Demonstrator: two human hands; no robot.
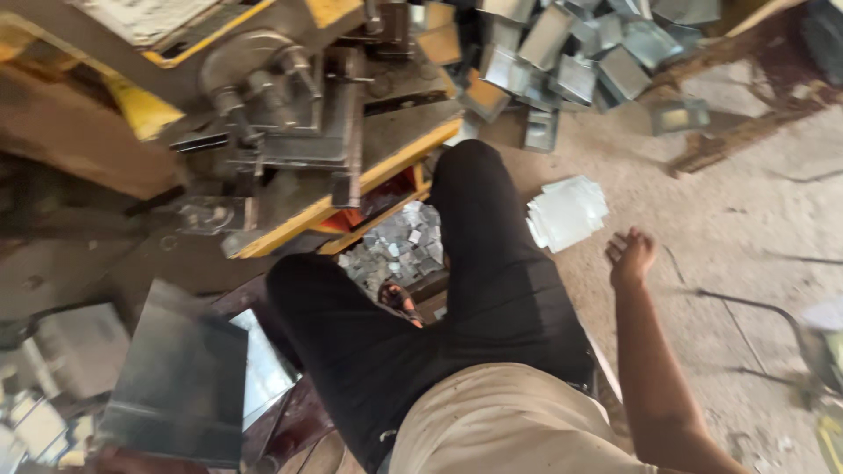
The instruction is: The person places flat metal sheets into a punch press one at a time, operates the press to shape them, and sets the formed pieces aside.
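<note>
Sheets (566, 211) lie near our empty, open right hand (630, 256); left hand unseen. Sharp edges could cut us if grabbed carelessly.

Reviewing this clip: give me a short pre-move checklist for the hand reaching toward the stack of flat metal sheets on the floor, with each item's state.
1. Right hand empty and open: ok.
2. Right hand touching the stack of flat sheets: not ok, a gap of floor shows between them.
3. Path from hand to stack free of clutter: ok.
4. Left hand in view: not ok, it cannot be made out.
5. Large metal sheet by the left knee resting steady: cannot tell, blurred.
6. Press machine clear of hands: ok.
</note>
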